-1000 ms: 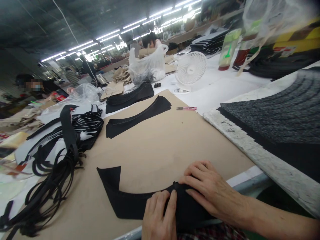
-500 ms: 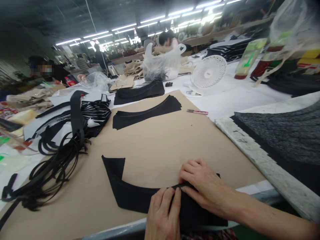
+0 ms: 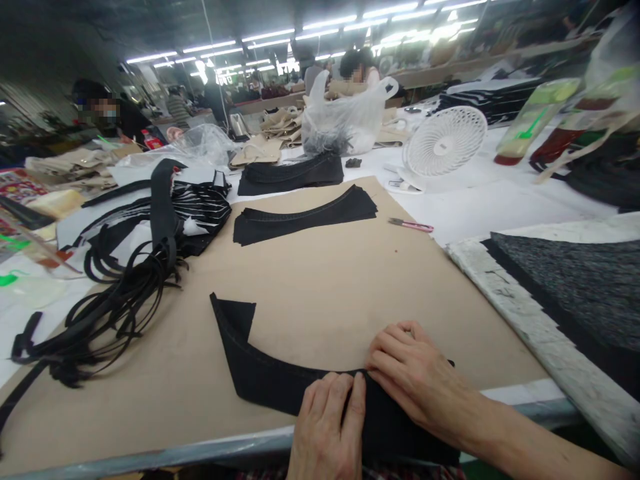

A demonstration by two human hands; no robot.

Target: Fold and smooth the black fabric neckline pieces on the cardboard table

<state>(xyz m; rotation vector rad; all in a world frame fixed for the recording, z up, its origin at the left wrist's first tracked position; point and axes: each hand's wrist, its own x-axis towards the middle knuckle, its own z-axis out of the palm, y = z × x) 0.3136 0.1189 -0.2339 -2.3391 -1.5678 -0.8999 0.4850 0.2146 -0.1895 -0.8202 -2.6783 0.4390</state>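
A curved black fabric piece (image 3: 260, 373) lies on the brown paper sheet (image 3: 320, 287) near the table's front edge. My left hand (image 3: 330, 427) lies on its middle with fingers together, pressing down. My right hand (image 3: 415, 380) rests just to the right, fingers bent and pressed on the upper edge of the same piece. The fingertips of both hands meet at one spot on the fabric. A stack of similar curved black pieces (image 3: 305, 217) lies farther back on the paper.
A tangle of black straps (image 3: 120, 287) lies at the left. A pink cutter (image 3: 411, 225), a white fan (image 3: 444, 141), a plastic bag (image 3: 343, 123) and bottles sit behind. A dark grey mat (image 3: 575, 280) is at the right. Other people work at far tables.
The view has shifted a little, so everything sits more to the right. Both hands stay pressed on the black piece, fingertips still touching.
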